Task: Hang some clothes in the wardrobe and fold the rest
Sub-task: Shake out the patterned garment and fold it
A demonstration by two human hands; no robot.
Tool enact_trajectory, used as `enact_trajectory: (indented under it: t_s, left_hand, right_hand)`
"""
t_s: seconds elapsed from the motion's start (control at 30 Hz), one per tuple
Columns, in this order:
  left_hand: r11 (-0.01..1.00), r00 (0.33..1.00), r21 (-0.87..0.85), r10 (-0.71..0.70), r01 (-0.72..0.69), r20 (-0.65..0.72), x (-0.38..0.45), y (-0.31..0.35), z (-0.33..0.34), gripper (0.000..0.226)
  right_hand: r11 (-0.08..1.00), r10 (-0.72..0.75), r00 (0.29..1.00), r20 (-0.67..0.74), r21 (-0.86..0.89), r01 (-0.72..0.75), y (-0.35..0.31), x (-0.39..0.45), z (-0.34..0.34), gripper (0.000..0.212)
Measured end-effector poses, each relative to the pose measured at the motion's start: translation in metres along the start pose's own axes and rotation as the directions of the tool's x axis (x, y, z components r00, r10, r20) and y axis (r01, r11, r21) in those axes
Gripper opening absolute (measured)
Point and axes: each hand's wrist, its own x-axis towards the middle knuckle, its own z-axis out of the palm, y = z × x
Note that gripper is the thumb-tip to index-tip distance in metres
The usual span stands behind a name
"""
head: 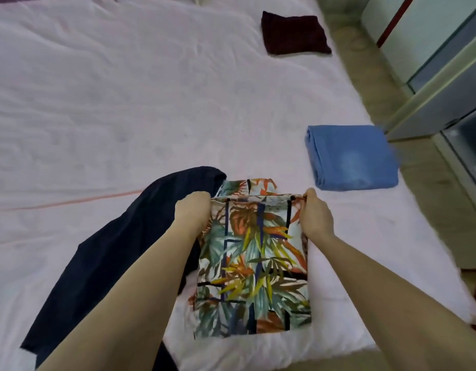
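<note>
Both forearms reach over the leaf-print garment [254, 266] on the bed [97, 103]; left hand [192, 210] and right hand [315, 216] each pinch a far corner of it, mid-fold. Unfolded navy garment [119, 253] lies touching its left side. Blue folded item [351, 156] sits right of it, maroon one [294, 33] well beyond (two folded, two left; wardrobe hanging can't be judged).

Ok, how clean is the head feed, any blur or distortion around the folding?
Head view: soft even light, no glare; wide-angle bending at the edges; motion blur smears the blue folded cloth and wardrobe; the leaf-print garment between both hands stays fairly sharp.
</note>
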Motion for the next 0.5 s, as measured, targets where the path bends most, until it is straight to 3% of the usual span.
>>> enact_trajectory:
  t_s: [0.3, 0.5]
  left_hand:
    - [1.0, 0.999, -0.02, 0.0, -0.001, -0.032, 0.1, -0.001, 0.033, 0.017]
    - [0.995, 0.999, -0.095, -0.016, 0.019, 0.032, 0.115, 0.0, 0.043, 0.022]
  right_hand:
    - [0.996, 0.007, 1.0, -0.004, -0.092, -0.007, 0.001, 0.095, 0.052, 0.007]
    - [0.998, -0.049, 0.996, -0.068, -0.034, 0.047, 0.0, 0.109, 0.07, 0.014]
